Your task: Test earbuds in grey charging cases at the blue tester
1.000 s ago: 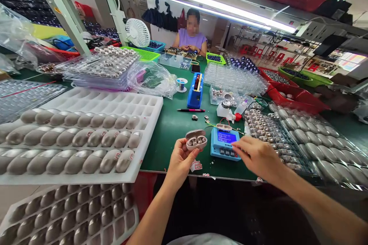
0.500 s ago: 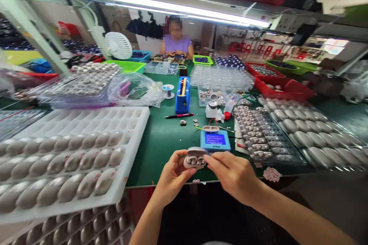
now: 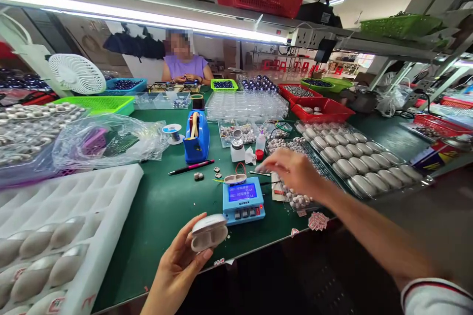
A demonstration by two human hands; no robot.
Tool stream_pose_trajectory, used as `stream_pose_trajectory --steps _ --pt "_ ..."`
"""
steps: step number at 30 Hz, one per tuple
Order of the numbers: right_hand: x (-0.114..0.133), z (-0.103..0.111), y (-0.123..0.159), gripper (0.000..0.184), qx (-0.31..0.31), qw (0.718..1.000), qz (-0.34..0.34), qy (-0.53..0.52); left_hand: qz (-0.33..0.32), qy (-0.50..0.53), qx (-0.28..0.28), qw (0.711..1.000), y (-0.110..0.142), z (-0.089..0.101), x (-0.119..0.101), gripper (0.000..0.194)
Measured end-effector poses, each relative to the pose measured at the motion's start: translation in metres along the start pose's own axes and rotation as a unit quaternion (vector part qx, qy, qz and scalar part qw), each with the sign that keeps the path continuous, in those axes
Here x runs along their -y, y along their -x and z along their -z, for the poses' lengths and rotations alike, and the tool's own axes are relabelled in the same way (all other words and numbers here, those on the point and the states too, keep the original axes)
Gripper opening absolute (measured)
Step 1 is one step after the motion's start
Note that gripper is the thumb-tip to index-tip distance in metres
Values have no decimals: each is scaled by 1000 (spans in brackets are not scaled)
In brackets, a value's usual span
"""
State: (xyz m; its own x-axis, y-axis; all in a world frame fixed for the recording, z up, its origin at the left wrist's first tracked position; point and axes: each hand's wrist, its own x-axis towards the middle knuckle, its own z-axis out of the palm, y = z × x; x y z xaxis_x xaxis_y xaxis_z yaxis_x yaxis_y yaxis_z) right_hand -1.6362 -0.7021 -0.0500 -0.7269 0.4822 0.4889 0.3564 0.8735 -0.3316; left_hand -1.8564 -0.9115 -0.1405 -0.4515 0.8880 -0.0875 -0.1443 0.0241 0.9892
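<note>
My left hand grips a small beige earbud case with its lid closed, just in front of a blue tester box with a lit screen. A second beige case rests on top of that tester. My right hand reaches out over a clear tray of small earbud parts right of the tester. Its fingers are blurred by motion, and whether they hold anything does not show.
A white foam tray of grey oval cases lies at the left. Clear trays of cases lie to the right. A blue tape dispenser, a pen, a small bottle and plastic bags stand mid-table. A person in purple sits opposite.
The case in my left hand went from open to closed. My right hand left it and swung right over the parts tray. My view turned to the right.
</note>
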Motion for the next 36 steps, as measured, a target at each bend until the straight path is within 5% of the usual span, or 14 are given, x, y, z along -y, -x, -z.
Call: stream_pose_trajectory --steps 2,5,10,19,25,33,36 --pt "-57 31 -5 15 -1 987 -73 142 -3 6 -22 1000 1 0 0 48" --pt "-133 58 -4 18 5 972 -125 201 10 2 -45 999 1 -2 -1 45" --pt "-193 54 8 16 82 962 -140 222 44 -25 -71 996 -3 -7 -4 55" --pt "-217 38 17 14 142 956 -141 215 65 -48 -85 993 -8 -7 -7 53" --pt "-210 39 19 17 144 953 -140 225 61 -42 -74 994 -9 -8 -7 57" --pt "-197 56 21 20 79 962 -116 234 45 -8 -16 999 -8 -3 -7 51" --pt "-174 61 26 28 23 974 -77 209 28 8 6 1000 -9 -3 -3 49"
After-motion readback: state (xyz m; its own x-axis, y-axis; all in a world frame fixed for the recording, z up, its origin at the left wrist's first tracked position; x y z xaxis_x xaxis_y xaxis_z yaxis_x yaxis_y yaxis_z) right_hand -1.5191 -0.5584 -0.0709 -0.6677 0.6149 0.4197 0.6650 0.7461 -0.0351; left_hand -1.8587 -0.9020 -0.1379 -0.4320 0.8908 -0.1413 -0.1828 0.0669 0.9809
